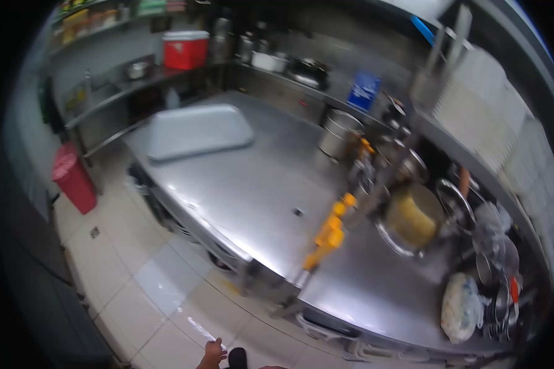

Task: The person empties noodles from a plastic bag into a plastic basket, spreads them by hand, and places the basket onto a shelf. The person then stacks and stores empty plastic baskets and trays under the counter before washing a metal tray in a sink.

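Note:
My left hand (213, 355) shows low at the bottom edge, over the tiled floor, with its fingers curled. Something small and whitish lies at its fingertips, too blurred to name. A thin pale streak runs up and left from there; whether it is a held strip or a shine on the tiles, I cannot tell. Beside the hand is the tip of a dark shoe (237, 358). Only a sliver of skin (272, 368), perhaps my right hand or arm, shows at the bottom edge, its fingers hidden. Both are below the steel table (252, 184).
A pale tray (200, 130) lies on the table's far end. Orange-yellow pieces (331, 230) line a seam. A large pot (412, 218), a steel container (340, 134) and a filled plastic bag (461, 307) stand right. A red bin (74, 178) is on the floor at left.

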Tool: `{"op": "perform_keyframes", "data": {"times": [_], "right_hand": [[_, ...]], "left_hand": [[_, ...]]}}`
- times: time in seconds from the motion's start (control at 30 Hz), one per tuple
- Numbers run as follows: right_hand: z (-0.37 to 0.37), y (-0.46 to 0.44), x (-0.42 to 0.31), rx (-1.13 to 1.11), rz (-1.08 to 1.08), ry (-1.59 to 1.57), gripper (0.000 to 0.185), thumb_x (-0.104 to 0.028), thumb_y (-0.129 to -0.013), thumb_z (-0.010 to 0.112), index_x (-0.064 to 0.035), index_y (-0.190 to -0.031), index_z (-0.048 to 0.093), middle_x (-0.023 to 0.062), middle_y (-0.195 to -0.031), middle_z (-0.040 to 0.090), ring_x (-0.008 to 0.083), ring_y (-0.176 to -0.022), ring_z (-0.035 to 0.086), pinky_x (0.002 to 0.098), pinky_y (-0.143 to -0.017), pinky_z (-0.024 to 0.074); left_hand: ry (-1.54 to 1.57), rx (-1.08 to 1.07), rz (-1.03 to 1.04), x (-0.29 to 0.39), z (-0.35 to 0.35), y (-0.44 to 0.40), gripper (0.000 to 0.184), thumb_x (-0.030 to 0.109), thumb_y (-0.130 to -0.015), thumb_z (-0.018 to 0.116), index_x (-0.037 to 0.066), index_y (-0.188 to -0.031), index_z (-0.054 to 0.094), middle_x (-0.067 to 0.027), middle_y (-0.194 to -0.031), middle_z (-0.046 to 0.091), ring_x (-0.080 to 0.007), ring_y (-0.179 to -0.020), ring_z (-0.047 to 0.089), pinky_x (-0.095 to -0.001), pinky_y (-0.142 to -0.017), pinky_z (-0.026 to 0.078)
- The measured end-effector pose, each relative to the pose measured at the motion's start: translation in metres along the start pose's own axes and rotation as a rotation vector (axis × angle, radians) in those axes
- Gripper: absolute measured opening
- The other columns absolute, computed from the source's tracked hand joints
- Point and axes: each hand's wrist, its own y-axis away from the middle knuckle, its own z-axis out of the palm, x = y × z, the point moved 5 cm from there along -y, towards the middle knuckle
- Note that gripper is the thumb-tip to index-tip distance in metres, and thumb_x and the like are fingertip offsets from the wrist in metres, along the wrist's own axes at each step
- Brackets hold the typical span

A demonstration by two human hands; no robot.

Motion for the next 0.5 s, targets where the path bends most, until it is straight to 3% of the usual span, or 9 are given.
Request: {"op": "perform_keyframes", "data": {"times": [0.03,0.07,0.1,0.13,0.2,0.27,0.3,0.43,0.5], "right_hand": [[0.001,0.004,-0.047,-0.024,-0.043,0.117,0.061,-0.054,-0.092,0.052,-0.0136,-0.137,0.05,0.0137,-0.138,0.05,0.028,-0.121,0.05,0.0427,-0.099,0.0407],[0.006,0.007,-0.089,-0.045,-0.085,0.225,0.059,-0.053,-0.091,0.053,-0.0163,-0.138,0.049,0.0143,-0.139,0.049,0.0282,-0.126,0.048,0.0432,-0.103,0.0384],[0.003,0.004,-0.123,0.013,-0.147,0.267,0.064,-0.058,-0.09,0.052,-0.0107,-0.132,0.053,0.0154,-0.127,0.056,0.0285,-0.119,0.052,0.0421,-0.101,0.0406],[-0.009,-0.003,-0.154,0.07,-0.209,0.307,0.07,-0.064,-0.089,0.051,-0.0052,-0.127,0.056,0.0165,-0.115,0.063,0.0288,-0.111,0.057,0.0411,-0.098,0.0428],[-0.03,-0.01,-0.221,0.195,-0.289,0.519,0.079,-0.066,-0.088,0.049,-0.0021,-0.135,0.048,0.0181,-0.126,0.058,0.0305,-0.118,0.054,0.0376,-0.098,0.0433],[-0.047,-0.008,-0.28,0.308,-0.342,0.471,0.08,-0.064,-0.087,0.053,-0.0019,-0.137,0.047,0.0174,-0.124,0.06,0.0296,-0.115,0.057,0.038,-0.096,0.0445],[-0.049,-0.001,-0.305,0.318,-0.396,0.364,0.076,-0.059,-0.088,0.056,-0.0014,-0.137,0.046,0.0167,-0.123,0.06,0.0279,-0.113,0.058,0.0365,-0.095,0.0452],[-0.056,0.057,-0.416,0.283,-0.423,-0.008,0.062,-0.041,-0.092,0.062,-0.0008,-0.136,0.047,0.014,-0.122,0.061,0.021,-0.104,0.063,0.0303,-0.091,0.0474],[-0.084,0.046,-0.436,0.241,-0.477,-0.228,0.058,-0.037,-0.094,0.061,-0.0014,-0.137,0.045,0.0123,-0.12,0.061,0.0177,-0.098,0.064,0.0288,-0.087,0.0497]], "left_hand": [[0.03,0.076,-0.036,0.012,-0.043,0.015,0.054,0.036,-0.094,0.053,0.006,-0.135,0.034,-0.0202,-0.112,0.049,-0.0445,-0.095,0.061,-0.0547,-0.069,0.052],[0.125,0.094,-0.059,0.022,-0.092,0.015,0.054,0.038,-0.095,0.052,0.006,-0.135,0.034,-0.0208,-0.113,0.049,-0.0452,-0.096,0.06,-0.0549,-0.07,0.052],[0.218,0.111,-0.086,0.028,-0.137,0.017,0.054,0.039,-0.095,0.051,0.006,-0.135,0.035,-0.0214,-0.113,0.049,-0.0459,-0.096,0.06,-0.055,-0.071,0.052],[0.33,0.154,-0.061,0.045,-0.165,0.022,0.056,0.042,-0.094,0.052,0.005,-0.133,0.036,-0.021,-0.112,0.051,-0.0434,-0.097,0.06,-0.0549,-0.072,0.051],[0.54,0.245,-0.021,0.096,-0.22,0.061,0.06,0.047,-0.092,0.053,0.001,-0.128,0.04,-0.0203,-0.11,0.054,-0.0385,-0.099,0.06,-0.0545,-0.074,0.049],[0.673,0.195,0.223,0.163,-0.253,0.064,0.061,0.047,-0.093,0.05,0.005,-0.135,0.036,-0.0214,-0.126,0.05,-0.0396,-0.11,0.055,-0.0565,-0.085,0.046],[0.674,0.149,0.306,0.203,-0.258,0.061,0.061,0.046,-0.095,0.047,0.008,-0.139,0.033,-0.0197,-0.135,0.044,-0.0379,-0.11,0.055,-0.0553,-0.087,0.046],[0.554,-0.079,0.469,0.396,-0.178,0.141,0.055,0.038,-0.094,0.051,0.008,-0.138,0.037,-0.0161,-0.125,0.054,-0.0313,-0.106,0.059,-0.0486,-0.086,0.05],[0.472,-0.216,0.534,0.469,-0.129,0.181,0.055,0.037,-0.096,0.051,0.009,-0.139,0.031,-0.0172,-0.123,0.054,-0.0317,-0.103,0.06,-0.0463,-0.084,0.051]]}}
